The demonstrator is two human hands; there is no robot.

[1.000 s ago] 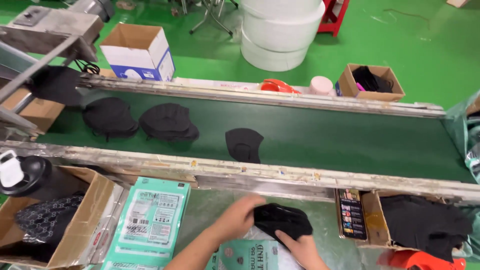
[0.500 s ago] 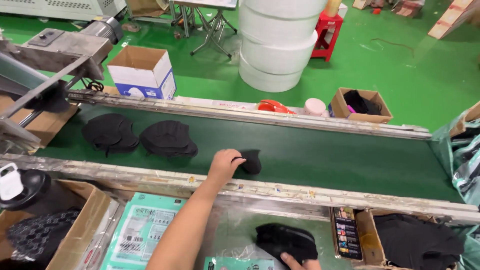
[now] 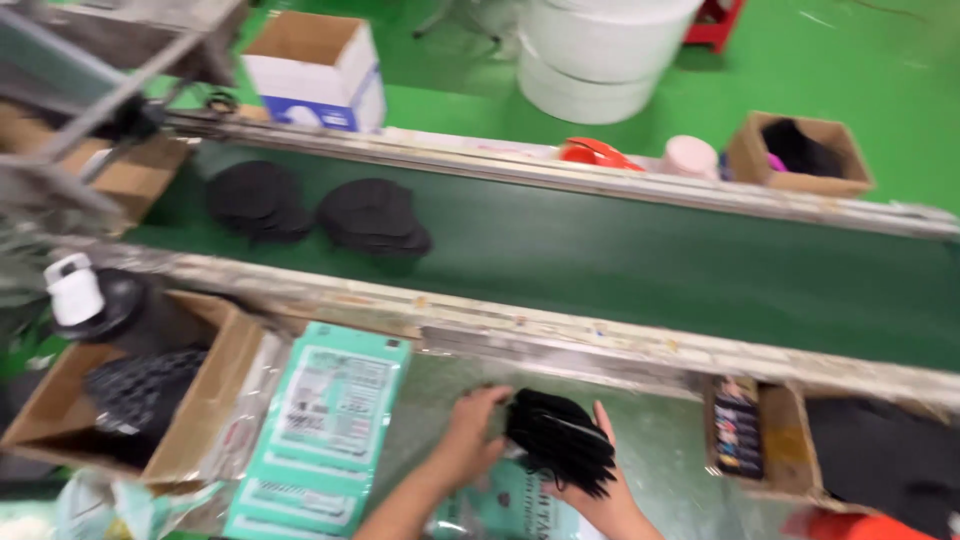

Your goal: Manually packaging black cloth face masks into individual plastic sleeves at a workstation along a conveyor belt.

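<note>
Both hands grip stack of black masks [image 3: 560,440] over near surface [image 3: 660,450], below conveyor belt [image 3: 640,270]. Left hand [image 3: 472,432] curled on stack's left edge; right hand [image 3: 598,492] cups it from beneath, fingers mostly hidden. Frame blurred.

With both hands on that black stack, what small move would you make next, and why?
Probably square the black stack between the left hand and right hand: its edges look fanned and uneven, and it sits just above the teal pouch by the wrists.
</note>
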